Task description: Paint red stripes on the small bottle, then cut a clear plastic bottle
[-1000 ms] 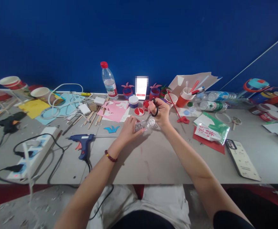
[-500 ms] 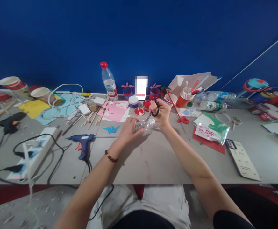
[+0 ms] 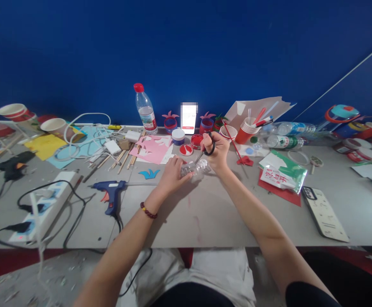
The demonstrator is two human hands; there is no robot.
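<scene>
One paint pot (image 3: 196, 142) behind clear bottle (image 3: 199, 168), glue gun (image 3: 111, 194) left.

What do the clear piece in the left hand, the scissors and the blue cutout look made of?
Clear piece: likely thin, glossy plastic; see-through with bright highlights.
Scissors: blades probably metal, being grey and slender; dark handles suggest plastic.
Blue cutout: matte, flat, evenly coloured; card or foam, unclear which.

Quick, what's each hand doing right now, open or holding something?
Left hand: closed, holding a clear plastic bottle.
Right hand: closed, holding scissors by the black handles.
</scene>
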